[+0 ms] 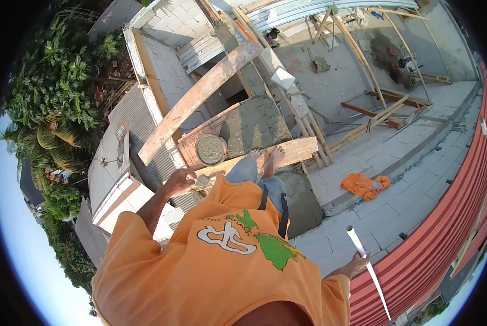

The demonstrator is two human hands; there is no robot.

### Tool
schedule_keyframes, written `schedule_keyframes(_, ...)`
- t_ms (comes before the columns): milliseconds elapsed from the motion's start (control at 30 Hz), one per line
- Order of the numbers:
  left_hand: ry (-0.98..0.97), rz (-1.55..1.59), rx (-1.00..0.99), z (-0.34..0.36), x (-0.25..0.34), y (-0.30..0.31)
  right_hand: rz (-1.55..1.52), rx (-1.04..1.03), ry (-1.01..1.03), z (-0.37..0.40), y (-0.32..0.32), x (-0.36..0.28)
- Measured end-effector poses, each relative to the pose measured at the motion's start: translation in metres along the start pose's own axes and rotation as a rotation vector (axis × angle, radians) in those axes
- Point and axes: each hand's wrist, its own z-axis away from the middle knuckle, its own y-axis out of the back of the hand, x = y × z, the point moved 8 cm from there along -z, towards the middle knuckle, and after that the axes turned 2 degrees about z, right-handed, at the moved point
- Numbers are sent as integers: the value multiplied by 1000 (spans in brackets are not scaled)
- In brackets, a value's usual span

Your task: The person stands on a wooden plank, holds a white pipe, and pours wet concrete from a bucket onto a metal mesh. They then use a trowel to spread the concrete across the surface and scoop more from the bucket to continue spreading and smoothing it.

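Note:
My right hand [357, 264], out to the side at the lower right, is closed around a long white pipe [372, 277] with an open upper end. My left hand [181, 180] is held out on the other side with its fingers curled. A grey, mortar-coloured shape [202, 182] shows beside those fingers; whether it is a held tool I cannot make out. Ahead of that hand stands a round bucket [211, 150] filled with wet mortar. My bare feet rest on a wooden plank [292, 152], with wet concrete [254, 127] on both sides of it.
A long curved board [200, 100] spans the opening ahead. Timber props [357, 60] and beams stand at the upper right. An orange cloth [365, 186] lies on the block wall [412, 201], beside red corrugated sheeting [434, 255]. Roofs and trees [53, 92] lie below on the left.

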Motion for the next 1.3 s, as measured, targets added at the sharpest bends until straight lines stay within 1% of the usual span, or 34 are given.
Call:
schedule_keyframes(33,0,-31,-4,4,7,-2,127,-45,64,15,-17,4)
schedule_keyframes(67,22,-108,-7,5,14,0,128,-48,62,24,-27,-11)
schedule_keyframes(100,22,-114,-7,5,12,0,-374,132,-402,34,-34,4)
schedule_keyframes(133,20,-118,14,5,8,1,-879,319,-862,62,-60,5)
schedule_keyframes(167,14,-123,31,3,7,1,-883,333,-865,67,-69,-11)
schedule_keyframes(200,75,-48,33,5,17,3,-869,305,-854,69,-77,-30)
schedule_keyframes(233,61,-57,19,3,17,3,-856,281,-839,71,-76,-39)
schedule_keyframes(267,64,-35,7,1,11,4,-725,164,-719,63,-77,-25)
schedule_keyframes(300,69,-11,-6,-3,10,2,-830,141,-744,62,-82,-27)
schedule_keyframes(333,87,-1,-5,-4,18,4,-925,210,-784,63,-86,-28)
schedule_keyframes(367,74,-6,-17,-9,13,2,-1021,276,-822,68,-92,-43)
schedule_keyframes(433,-49,137,-37,-17,-12,1,-1013,297,-809,67,-97,-66)
schedule_keyframes(467,-33,208,-52,-21,-24,0,-985,294,-806,65,-99,-72)
schedule_keyframes(567,-36,196,-23,-20,-14,4,-947,230,-827,57,-106,-65)
schedule_keyframes(600,-66,106,8,-16,1,8,-914,228,-827,56,-106,-68)
schedule_keyframes(633,-83,137,-12,-15,-3,7,-882,223,-825,56,-110,-72)
schedule_keyframes(667,-49,132,-12,-16,-15,5,-848,192,-800,55,-111,-76)
schedule_keyframes(700,-19,129,-14,-15,-15,4,-845,167,-809,56,-112,-72)
schedule_keyframes(733,-4,133,4,-11,-13,4,-779,107,-770,54,-109,-71)
schedule_keyframes(767,16,44,25,-4,6,6,-712,47,-728,51,-107,-72)
schedule_keyframes(800,38,-44,44,2,16,6,-708,24,-732,49,-105,-63)
schedule_keyframes(867,51,-17,66,8,8,4,-883,237,-899,55,-103,-39)
schedule_keyframes(900,45,2,74,9,5,3,-878,222,-902,56,-108,-44)
schedule_keyframes(933,68,-71,57,10,5,2,-848,310,-953,64,-103,-51)
schedule_keyframes(967,73,-65,61,13,7,2,-817,404,-999,71,-98,-59)
schedule_keyframes(1000,84,-57,55,14,9,1,-837,423,-992,72,-96,-61)
schedule_keyframes(1033,91,-50,45,12,11,-2,-837,426,-984,70,-95,-63)
schedule_keyframes(1067,33,-62,26,7,8,-6,-847,410,-990,71,-95,-65)
schedule_keyframes(1100,26,-60,19,6,13,-8,-857,395,-996,74,-94,-68)
schedule_keyframes(1167,52,46,46,3,24,-8,-847,375,-995,77,-94,-76)
schedule_keyframes(1200,14,123,48,0,31,-9,-834,346,-1002,77,-94,-78)
schedule_keyframes(1233,9,125,43,-3,37,-10,-836,352,-996,77,-93,-78)
schedule_keyframes(1300,-36,294,40,-9,62,-11,-750,261,-950,74,-94,-84)
